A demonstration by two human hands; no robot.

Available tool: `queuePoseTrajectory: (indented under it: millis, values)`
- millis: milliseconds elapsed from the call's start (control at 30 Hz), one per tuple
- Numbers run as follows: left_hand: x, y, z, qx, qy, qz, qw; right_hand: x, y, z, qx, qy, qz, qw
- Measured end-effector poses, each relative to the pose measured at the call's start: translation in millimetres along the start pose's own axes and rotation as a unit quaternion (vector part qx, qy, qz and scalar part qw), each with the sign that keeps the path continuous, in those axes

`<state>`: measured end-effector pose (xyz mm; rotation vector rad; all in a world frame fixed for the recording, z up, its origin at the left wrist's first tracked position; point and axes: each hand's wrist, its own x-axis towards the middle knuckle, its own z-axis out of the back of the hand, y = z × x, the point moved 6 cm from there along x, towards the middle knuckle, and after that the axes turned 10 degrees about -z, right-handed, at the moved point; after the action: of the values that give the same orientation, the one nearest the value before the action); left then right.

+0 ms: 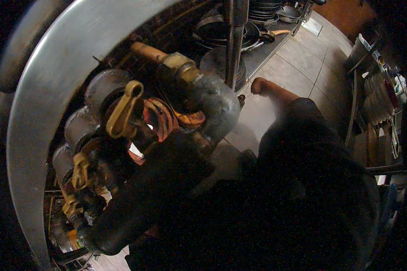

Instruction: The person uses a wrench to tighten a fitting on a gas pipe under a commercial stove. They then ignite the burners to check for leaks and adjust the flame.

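My right hand (260, 86) reaches out from a dark sleeve over the tiled floor, beside an upright metal post (234, 45). Its fingers look curled; whatever they may hold is hidden. My left hand does not show in the dark lower part of the head view. To the left, grimy pipework fills the space, with a thick grey pipe elbow (221, 106) and a brass fitting (178, 63). A yellow lever handle (125, 110) sits on the pipes, and a smaller yellow handle (80, 170) lies lower down.
A curved steel edge (36, 86) arches along the left. Beyond the post, a low shelf (269, 54) bears stacked pans (217, 34). At the right stands a rack with stacked plates (379, 101). Pale floor tiles (298, 56) run between them.
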<state>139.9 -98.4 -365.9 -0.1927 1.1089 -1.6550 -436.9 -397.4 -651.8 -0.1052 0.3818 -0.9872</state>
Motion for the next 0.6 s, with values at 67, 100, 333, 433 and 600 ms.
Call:
queuePoseTrajectory:
  millis: [67, 100, 333, 433, 600]
  values:
    - [9.1, -1.6, -0.8, 0.009, 0.009, -0.031, 0.999, -14.7, -18.9, -10.3, 0.054, 0.077, -0.08, 0.992]
    - [6.2, 4.9, 0.6, 0.021, 0.001, -0.035, 0.999, -6.7, -2.4, 5.4, 0.081, 0.071, -0.058, 0.993]
    - [-11.7, 8.1, 4.0, 0.005, -0.019, -0.005, 1.0, -42.5, 54.7, 153.1, 0.167, -0.083, 0.075, 0.98]
    - [5.2, -4.7, 3.2, 0.055, -0.002, -0.023, 0.998, -84.8, 21.8, 166.7, 0.085, -0.145, 0.057, 0.984]
    - [12.4, -1.4, 2.4, 0.076, 0.003, -0.038, 0.996, -98.1, 19.8, 211.4, 0.303, -0.095, -0.096, 0.943]
